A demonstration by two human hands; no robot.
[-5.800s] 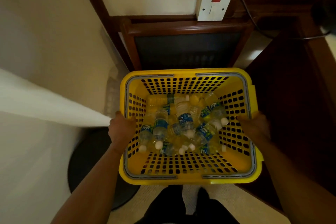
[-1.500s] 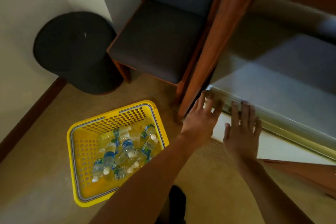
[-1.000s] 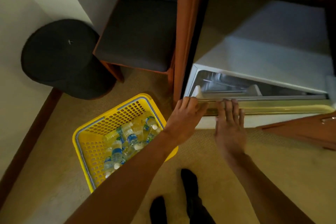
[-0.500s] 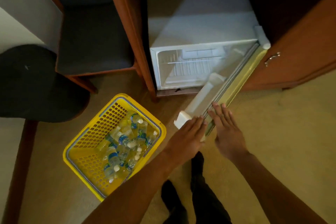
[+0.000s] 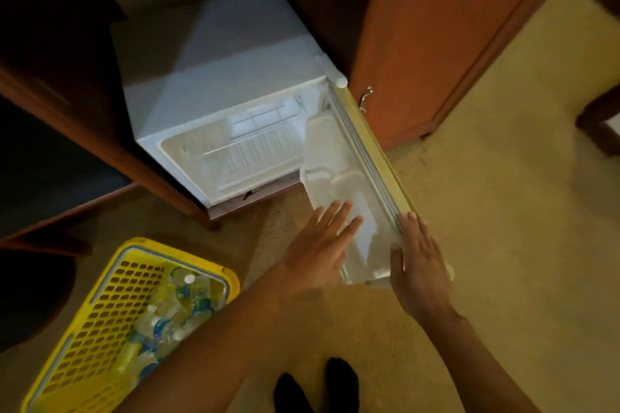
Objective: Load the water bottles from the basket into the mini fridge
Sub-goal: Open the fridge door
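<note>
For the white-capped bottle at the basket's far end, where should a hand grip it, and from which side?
Probably by the neck just under its white cap, coming from above: that bottle tops the pile with its cap exposed, and the yellow basket walls block any sideways reach.

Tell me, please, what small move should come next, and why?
Probably the left hand should reach down to the basket for a bottle. The fridge door stands wide open, the shelves look bare, and both hands hold nothing.

Yellow plastic basket (image 5: 100, 322) w/ perforated walls; clear plastic bottles (image 5: 171, 308) inside. Mini fridge (image 5: 214, 77): smooth white casing, moulded plastic door liner (image 5: 339, 184). Glossy wood cabinet door (image 5: 436, 27); matt beige carpet (image 5: 520, 211).
</note>
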